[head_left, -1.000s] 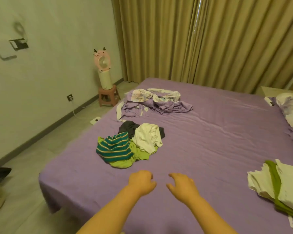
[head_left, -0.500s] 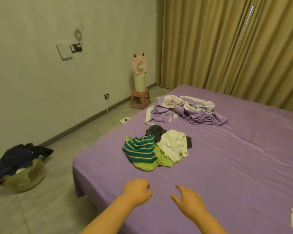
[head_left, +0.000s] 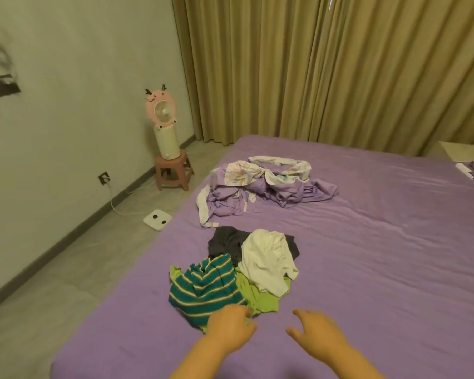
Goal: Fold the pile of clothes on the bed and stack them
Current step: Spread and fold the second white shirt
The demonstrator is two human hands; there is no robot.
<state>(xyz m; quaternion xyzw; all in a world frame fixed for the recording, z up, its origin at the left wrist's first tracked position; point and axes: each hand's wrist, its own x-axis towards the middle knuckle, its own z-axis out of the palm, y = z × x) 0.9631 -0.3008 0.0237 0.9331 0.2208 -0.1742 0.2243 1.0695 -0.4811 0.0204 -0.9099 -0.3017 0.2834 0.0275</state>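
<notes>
Clothes pile (head_left: pixel 238 277) lies mid-bed, left side; soft, light, floppy, I judge. My left hand (head_left: pixel 229 328) overlaps the striped shirt (head_left: pixel 205 291), grip unclear; right hand (head_left: pixel 316 333) loose, empty. I'd pinch the shirt's near hem.

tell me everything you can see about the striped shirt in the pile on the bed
The striped shirt is teal with thin pale yellow stripes and looks like soft knit fabric. It lies crumpled and unfolded at the left front of the small pile, on the purple bed, overlapping a lime green garment that shows at its edges. The left hand overlaps its near edge in the picture; actual contact cannot be told. Sleeves and collar cannot be made out.
</notes>
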